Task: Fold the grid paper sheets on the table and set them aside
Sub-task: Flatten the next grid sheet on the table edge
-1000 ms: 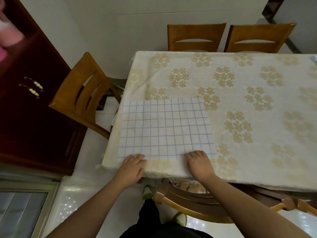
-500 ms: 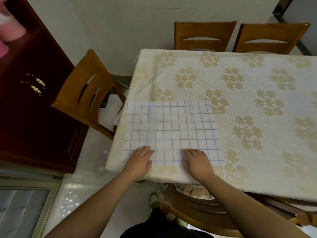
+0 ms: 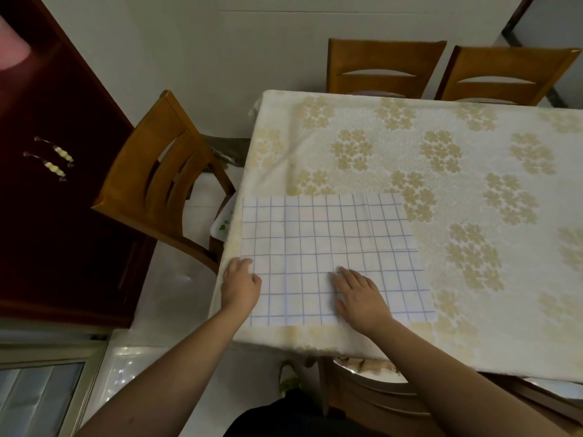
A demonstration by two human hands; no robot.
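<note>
A: Cream cloth with gold flowers covers the table [image 3: 473, 127], and wooden chairs [image 3: 157, 184] stand around it. At the near left corner lies the grid paper sheet [image 3: 328, 244], flat, its left edge running right along the table's left edge.

B: Which way does it sit?

A: Square to the table. Its long axis looks to run left to right, parallel to the near table edge, though the wide lens bends things, so take that as a judgement. A faint crease crosses it about halfway up.

B: And the hands?

A: Both are on the near part of the sheet. The left hand [image 3: 239, 288] rests at the sheet's left edge with its fingers loosely bent, holding nothing that I can make out. The right hand [image 3: 359, 294] lies flat, fingers straight and slightly spread, pressing the paper down near its middle.

B: How will it handle?

A: Light and thin, I'd say, limp rather than stiff, and likely to slide on that smooth cloth. It should crease easily. Best taken by the near edge or the two near corners and carried over to the far edge while one palm pins it.
</note>
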